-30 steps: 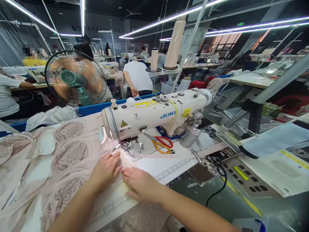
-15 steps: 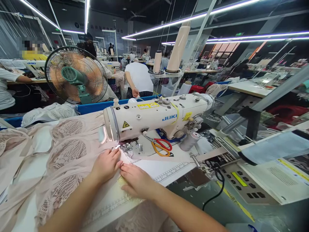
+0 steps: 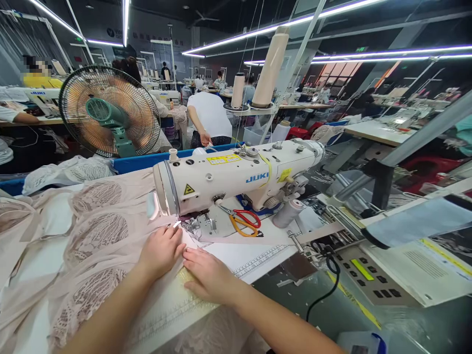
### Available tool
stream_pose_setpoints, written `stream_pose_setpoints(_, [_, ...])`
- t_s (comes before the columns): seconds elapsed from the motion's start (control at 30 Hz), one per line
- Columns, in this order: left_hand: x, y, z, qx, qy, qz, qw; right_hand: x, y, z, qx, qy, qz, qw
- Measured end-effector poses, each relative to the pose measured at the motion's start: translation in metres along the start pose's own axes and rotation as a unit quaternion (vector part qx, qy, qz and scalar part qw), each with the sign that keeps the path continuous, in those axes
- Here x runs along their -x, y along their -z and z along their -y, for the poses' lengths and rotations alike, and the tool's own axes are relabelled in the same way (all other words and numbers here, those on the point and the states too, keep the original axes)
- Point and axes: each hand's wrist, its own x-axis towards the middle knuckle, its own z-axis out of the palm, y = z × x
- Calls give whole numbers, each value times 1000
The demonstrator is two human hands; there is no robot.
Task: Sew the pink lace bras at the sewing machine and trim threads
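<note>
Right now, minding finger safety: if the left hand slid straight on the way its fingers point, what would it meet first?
Probably the presser foot under the JUKI sewing machine; the left hand lies on pink fabric, close before it.

The left hand [image 3: 160, 250] is laid flat on the fabric [image 3: 99, 236], which is spread out to its left. The right hand [image 3: 208, 275] is laid flat just beside it. The sewing machine [image 3: 236, 179] is set just beyond both. Scissors [image 3: 243, 221] are placed under its arm, beyond the right hand. A fan [image 3: 108, 110] is stood far behind the left hand, and a control panel [image 3: 365, 275] is set well right.
</note>
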Motion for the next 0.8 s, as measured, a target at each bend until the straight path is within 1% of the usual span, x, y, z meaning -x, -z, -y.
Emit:
stream_pose_setpoints(0.4, [-1,-2,1,5,3,0,1000,3,-3,-1,-13,-12,-11,1000])
stream_pose_setpoints(0.63, [-3,-5,6,20,8,-5,1000,5,-5,-2,-9,-22,-16,1000])
stream_pose_setpoints(0.8, [-9,1,11,23,12,-10,1000,3,-1,0,-6,-35,9,999])
